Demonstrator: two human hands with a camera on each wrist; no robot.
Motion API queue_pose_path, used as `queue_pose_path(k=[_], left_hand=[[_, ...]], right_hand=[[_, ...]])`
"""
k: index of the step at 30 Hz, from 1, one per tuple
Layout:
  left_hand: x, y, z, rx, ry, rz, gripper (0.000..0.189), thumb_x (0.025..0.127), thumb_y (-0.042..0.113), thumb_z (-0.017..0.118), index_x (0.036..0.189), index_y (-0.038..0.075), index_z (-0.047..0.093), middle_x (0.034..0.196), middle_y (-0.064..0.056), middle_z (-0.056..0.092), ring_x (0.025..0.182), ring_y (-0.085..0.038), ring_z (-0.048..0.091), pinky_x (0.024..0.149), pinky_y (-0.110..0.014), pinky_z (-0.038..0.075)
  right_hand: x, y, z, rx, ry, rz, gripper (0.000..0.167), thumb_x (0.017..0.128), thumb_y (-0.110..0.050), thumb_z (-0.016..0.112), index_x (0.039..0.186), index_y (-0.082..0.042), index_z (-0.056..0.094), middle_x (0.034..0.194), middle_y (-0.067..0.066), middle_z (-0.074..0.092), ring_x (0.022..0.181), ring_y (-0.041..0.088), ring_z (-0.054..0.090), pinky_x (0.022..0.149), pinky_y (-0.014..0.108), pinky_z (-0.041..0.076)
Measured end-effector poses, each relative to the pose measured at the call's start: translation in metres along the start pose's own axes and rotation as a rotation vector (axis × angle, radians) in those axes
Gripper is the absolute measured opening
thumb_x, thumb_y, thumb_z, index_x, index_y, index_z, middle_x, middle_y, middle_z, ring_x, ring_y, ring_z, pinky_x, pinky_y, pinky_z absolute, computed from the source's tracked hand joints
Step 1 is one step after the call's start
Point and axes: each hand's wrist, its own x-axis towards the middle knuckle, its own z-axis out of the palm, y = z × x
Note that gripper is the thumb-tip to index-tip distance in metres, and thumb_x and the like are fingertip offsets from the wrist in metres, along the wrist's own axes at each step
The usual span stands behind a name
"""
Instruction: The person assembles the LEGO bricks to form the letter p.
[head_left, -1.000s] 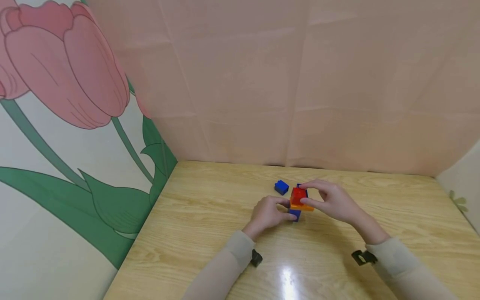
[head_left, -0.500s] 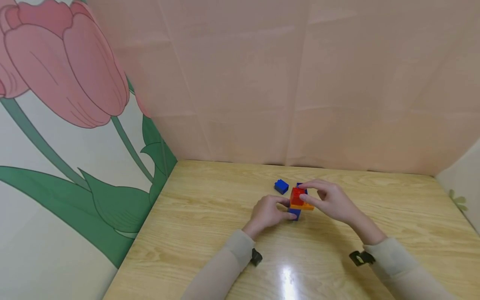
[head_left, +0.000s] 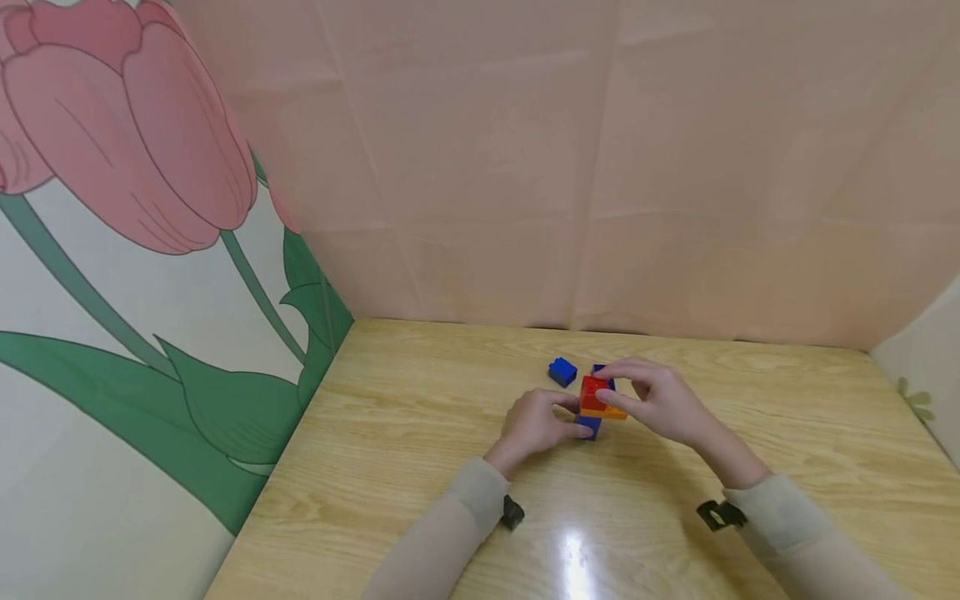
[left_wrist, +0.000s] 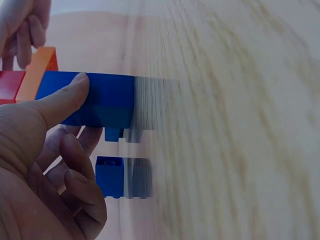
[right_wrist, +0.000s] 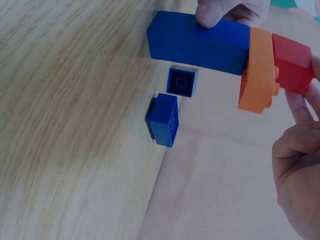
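Observation:
A stack of bricks stands upright on the table: two blue bricks [right_wrist: 200, 42] at the bottom, an orange brick [right_wrist: 257, 70] across them, and a red brick [head_left: 594, 393] on one end of the orange one. Orange studs show beside the red brick in the right wrist view. My left hand [head_left: 534, 425] grips the blue part, its thumb [left_wrist: 67, 100] flat along the side. My right hand [head_left: 667, 402] pinches the red brick at the top between thumb and fingers. From the head camera, the lower stack is partly covered by the orange brick and my left fingers.
A loose blue brick [head_left: 562, 372] lies on the table [head_left: 420, 375] behind the stack. Another blue brick [head_left: 600, 369] is partly hidden behind the red brick and my right fingers. A pink cloth [head_left: 480, 167] hangs along the table's back edge.
My right thumb has shifted slightly up and left on the red brick. The left hand keeps its grip on the blue bricks, and the stack stays nearly in place.

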Motion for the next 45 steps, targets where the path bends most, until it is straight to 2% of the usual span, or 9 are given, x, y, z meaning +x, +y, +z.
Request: queue_pose_path(k=[6,18,23,31,40,45], left_hand=[[0.001,0.0,0.0,0.009,0.002,0.008,0.043,0.079,0.05,0.089,0.119,0.037,0.079,0.104,0.025,0.071,0.108,-0.007,0.064,0.095,-0.041,0.05],[0.0,-0.001,0.003,-0.019,0.01,0.025,0.039,0.081,0.05,0.088,0.117,0.038,0.079,0.104,0.025,0.07,0.107,-0.008,0.065,0.095,-0.044,0.051],[0.0,-0.002,0.004,-0.017,0.024,0.041,0.039,0.082,0.049,0.087,0.117,0.036,0.079,0.104,0.025,0.069,0.107,-0.006,0.065,0.095,-0.042,0.051],[-0.002,-0.002,0.004,-0.023,0.017,0.04,0.038,0.082,0.047,0.088,0.117,0.033,0.078,0.103,0.023,0.069,0.105,-0.007,0.065,0.095,-0.041,0.051],[-0.005,0.0,-0.003,-0.057,-0.001,0.057,0.036,0.083,0.043,0.089,0.115,0.031,0.078,0.104,0.022,0.07,0.109,-0.011,0.066,0.094,-0.039,0.051],[-0.006,0.002,-0.01,-0.081,0.006,0.091,0.038,0.084,0.046,0.087,0.117,0.031,0.077,0.107,0.022,0.07,0.113,-0.013,0.066,0.095,-0.04,0.051]], right_hand=[[0.0,0.001,0.002,-0.003,0.005,0.004,0.027,0.091,-0.016,0.083,0.118,-0.016,0.078,0.113,0.003,0.071,0.059,0.009,0.04,0.051,0.026,0.036],[-0.002,0.0,0.001,-0.006,0.002,0.024,0.027,0.091,-0.016,0.083,0.117,-0.016,0.078,0.115,0.004,0.071,0.057,0.008,0.039,0.05,0.025,0.035],[0.0,0.001,0.001,-0.001,0.008,0.005,0.027,0.09,-0.015,0.083,0.116,-0.018,0.078,0.111,0.0,0.071,0.055,0.008,0.037,0.049,0.025,0.035],[0.0,0.0,0.004,0.015,-0.005,0.036,0.025,0.092,-0.02,0.082,0.116,-0.019,0.077,0.111,-0.004,0.07,0.054,0.007,0.037,0.048,0.026,0.035],[-0.005,0.0,0.008,0.052,-0.006,0.081,0.028,0.093,-0.02,0.081,0.12,-0.02,0.075,0.113,-0.002,0.07,0.052,0.011,0.04,0.047,0.027,0.036],[-0.005,0.001,0.008,0.066,0.009,0.068,0.028,0.093,-0.016,0.081,0.12,-0.019,0.075,0.112,-0.001,0.07,0.052,0.011,0.039,0.046,0.027,0.035]])
